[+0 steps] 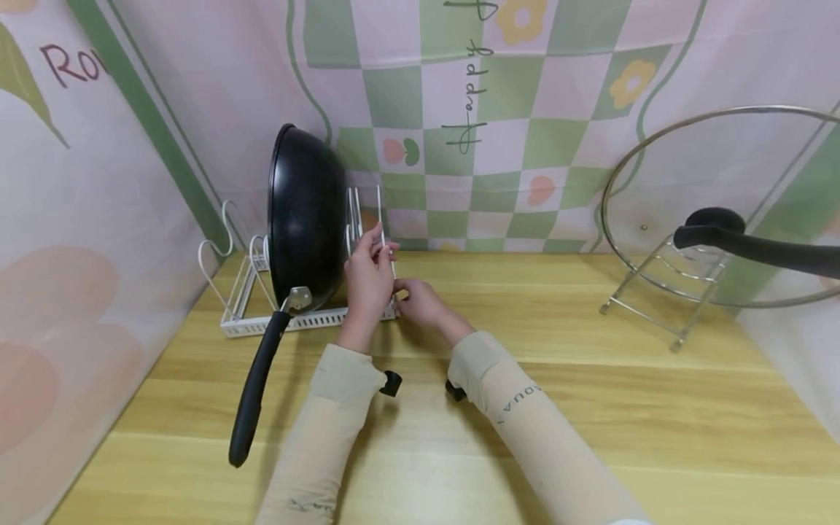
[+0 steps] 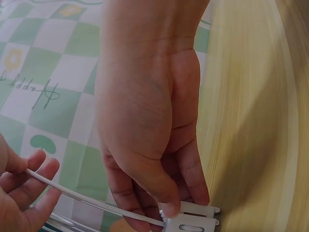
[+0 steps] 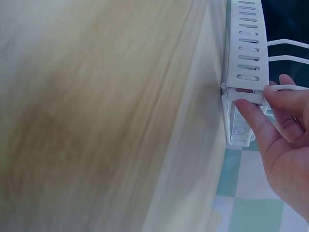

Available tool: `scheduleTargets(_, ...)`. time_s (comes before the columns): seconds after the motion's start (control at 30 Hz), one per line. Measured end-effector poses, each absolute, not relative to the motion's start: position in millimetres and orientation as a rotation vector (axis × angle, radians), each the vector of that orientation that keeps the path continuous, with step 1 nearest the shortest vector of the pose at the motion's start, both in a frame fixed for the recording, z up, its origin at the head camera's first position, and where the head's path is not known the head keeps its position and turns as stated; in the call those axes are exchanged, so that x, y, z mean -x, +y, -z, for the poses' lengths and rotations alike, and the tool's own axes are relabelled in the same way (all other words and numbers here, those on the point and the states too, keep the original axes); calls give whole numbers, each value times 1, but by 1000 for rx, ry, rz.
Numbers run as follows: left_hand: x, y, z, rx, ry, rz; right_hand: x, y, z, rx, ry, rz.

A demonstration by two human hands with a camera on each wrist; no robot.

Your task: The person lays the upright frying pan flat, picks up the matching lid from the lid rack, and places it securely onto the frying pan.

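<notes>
A white wire rack with a slotted base (image 1: 321, 319) stands on the table, and a black wok (image 1: 305, 211) rests upright on its side in it. The wok's black handle (image 1: 259, 386) points toward me. My left hand (image 1: 370, 273) pinches a thin white wire divider (image 1: 379, 208) at the rack's right end, partway up. Lower down, my right hand (image 1: 423, 302) pinches the end of the slotted base where that wire meets it. The right wrist view has the thumb and fingertips on the white rail end (image 3: 248, 95). Part of the rack is hidden behind the wok.
On the right, a large glass lid (image 1: 617, 168) with a black handle (image 1: 787, 251) leans on a metal wire stand (image 1: 646, 281). Empty white wire loops (image 1: 210, 270) rise at the rack's left end. A patterned cloth (image 1: 499, 189) hangs behind the wooden table (image 1: 525, 437).
</notes>
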State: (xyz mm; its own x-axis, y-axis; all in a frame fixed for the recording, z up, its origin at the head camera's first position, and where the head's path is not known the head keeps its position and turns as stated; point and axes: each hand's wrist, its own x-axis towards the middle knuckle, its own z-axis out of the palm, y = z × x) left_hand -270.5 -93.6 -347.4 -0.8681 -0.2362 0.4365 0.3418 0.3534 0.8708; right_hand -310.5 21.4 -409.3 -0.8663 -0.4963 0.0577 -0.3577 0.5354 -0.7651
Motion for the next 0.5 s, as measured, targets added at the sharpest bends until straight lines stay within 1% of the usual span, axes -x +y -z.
scheduleTargets(0.5,270,-91,348,81,-2136,1519,309,25,407,738,2607,1231)
